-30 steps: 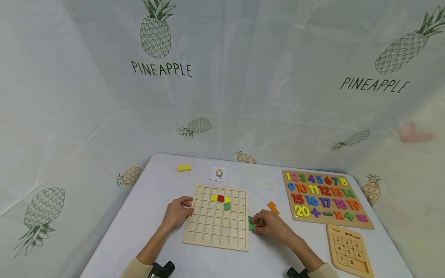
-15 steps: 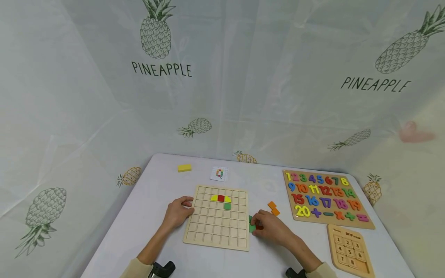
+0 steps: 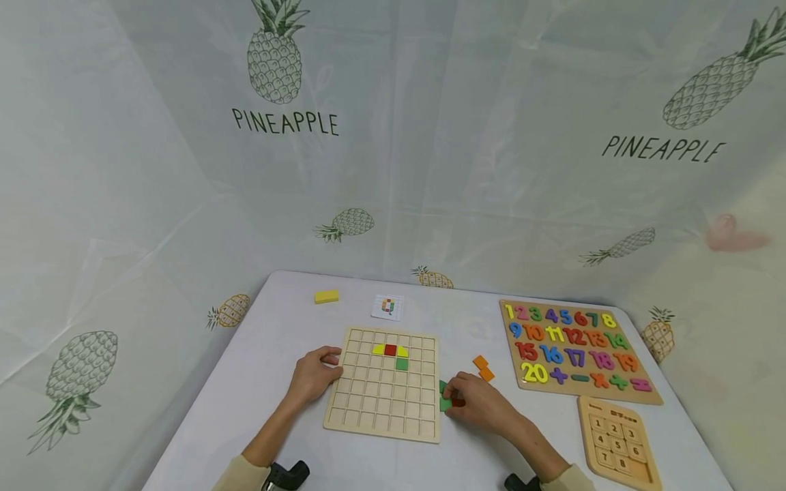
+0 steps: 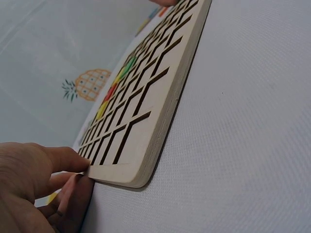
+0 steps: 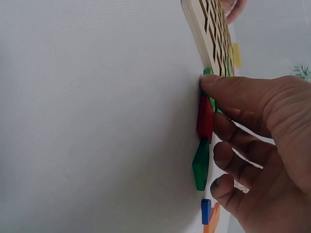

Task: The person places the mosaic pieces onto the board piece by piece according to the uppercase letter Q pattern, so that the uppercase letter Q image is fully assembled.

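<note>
A wooden grid board lies on the table with yellow, red and green pieces set in its upper cells. My left hand holds the board's left edge, the thumb on the rim in the left wrist view and the other fingers curled beside it. By the right edge, my right hand pinches a green block between thumb and fingers. A red block and another green block lie under that hand, partly covered in the head view.
Two orange blocks sit beyond the right hand; a blue block shows in the right wrist view. Farther back are a yellow block and a pattern card. A number puzzle board and a wooden number tray occupy the right side.
The right hand has shifted very slightly beside the board, and the red block shows more under its fingers. The left hand and the board stay in place.
</note>
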{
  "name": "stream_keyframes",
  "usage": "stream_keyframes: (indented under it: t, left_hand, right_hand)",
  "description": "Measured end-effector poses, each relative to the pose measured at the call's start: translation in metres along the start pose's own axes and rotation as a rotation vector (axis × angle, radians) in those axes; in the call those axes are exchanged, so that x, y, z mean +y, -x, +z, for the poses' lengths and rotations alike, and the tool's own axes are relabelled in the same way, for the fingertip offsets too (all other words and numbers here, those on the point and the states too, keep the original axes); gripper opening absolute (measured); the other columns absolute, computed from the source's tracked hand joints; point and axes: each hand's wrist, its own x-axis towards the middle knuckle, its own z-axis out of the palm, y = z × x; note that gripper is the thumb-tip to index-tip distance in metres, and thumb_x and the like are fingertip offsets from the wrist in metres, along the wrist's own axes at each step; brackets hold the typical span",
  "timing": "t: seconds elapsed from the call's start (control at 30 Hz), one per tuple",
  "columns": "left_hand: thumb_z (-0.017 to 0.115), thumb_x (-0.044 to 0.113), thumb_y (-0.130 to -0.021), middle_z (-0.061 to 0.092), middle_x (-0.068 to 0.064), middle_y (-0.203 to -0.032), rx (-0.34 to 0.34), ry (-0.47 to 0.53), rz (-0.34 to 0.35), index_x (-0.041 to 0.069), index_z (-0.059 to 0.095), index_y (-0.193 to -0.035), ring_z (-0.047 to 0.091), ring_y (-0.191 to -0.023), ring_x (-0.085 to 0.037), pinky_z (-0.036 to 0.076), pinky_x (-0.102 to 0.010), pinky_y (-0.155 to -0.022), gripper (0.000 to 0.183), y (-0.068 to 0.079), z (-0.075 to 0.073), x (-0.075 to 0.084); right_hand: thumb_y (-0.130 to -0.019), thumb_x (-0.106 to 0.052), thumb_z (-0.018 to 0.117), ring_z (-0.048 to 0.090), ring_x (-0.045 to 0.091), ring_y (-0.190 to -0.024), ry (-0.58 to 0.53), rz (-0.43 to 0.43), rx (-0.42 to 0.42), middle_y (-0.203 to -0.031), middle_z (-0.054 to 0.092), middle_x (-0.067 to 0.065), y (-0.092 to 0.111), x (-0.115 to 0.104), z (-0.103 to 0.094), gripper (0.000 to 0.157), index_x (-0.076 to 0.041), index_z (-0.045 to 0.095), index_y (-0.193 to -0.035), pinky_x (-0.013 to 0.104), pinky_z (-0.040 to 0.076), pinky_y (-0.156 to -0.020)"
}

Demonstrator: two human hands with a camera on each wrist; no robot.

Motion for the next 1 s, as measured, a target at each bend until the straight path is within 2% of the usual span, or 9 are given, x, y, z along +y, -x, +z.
stream_keyframes:
  t: [0.37,0.6,0.77,1.0]
  left_hand:
    - [0.076,0.011,-0.080,0.071,0.002,-0.092,-0.006,-0.007,0.009,0.009,0.072,-0.119,0.067,-0.083,-0.012,0.051,-0.032,-0.073,0.040,0.000,-0.001,0.000]
    - [0.076,0.012,-0.080,0.071,0.002,-0.093,-0.006,-0.002,0.004,0.010,0.072,-0.120,0.067,-0.083,-0.012,0.050,-0.032,-0.074,0.040,0.000,-0.001,0.000]
    - [0.076,0.012,-0.080,0.071,0.002,-0.093,-0.002,-0.003,0.005,0.010,0.072,-0.119,0.067,-0.082,-0.011,0.051,-0.032,-0.074,0.039,0.000,-0.001,-0.002]
    - [0.075,0.011,-0.080,0.071,0.002,-0.094,-0.005,0.004,0.013,0.009,0.072,-0.120,0.067,-0.081,-0.012,0.051,-0.033,-0.074,0.040,0.000,-0.001,-0.002]
  right_hand:
    - [-0.080,-0.027,0.085,0.052,0.003,-0.079,0.024,-0.017,-0.006,-0.093,0.058,-0.013,0.000,-0.002,-0.002,0.022,-0.021,0.071,-0.096,0.025,0.047,-0.070]
    - [-0.081,-0.028,0.084,0.052,0.003,-0.080,0.042,0.013,-0.011,-0.094,0.059,-0.013,0.000,-0.006,-0.006,0.021,-0.021,0.071,-0.096,0.027,0.048,-0.070]
    - [-0.082,-0.027,0.083,0.055,0.006,-0.079,0.026,0.033,0.001,-0.095,0.059,-0.013,-0.002,-0.010,-0.010,0.020,-0.022,0.071,-0.097,0.025,0.049,-0.069]
    - [-0.084,-0.028,0.081,0.053,0.009,-0.080,-0.017,0.011,0.032,-0.093,0.059,-0.013,-0.010,-0.019,-0.011,0.019,-0.022,0.073,-0.101,0.024,0.046,-0.068]
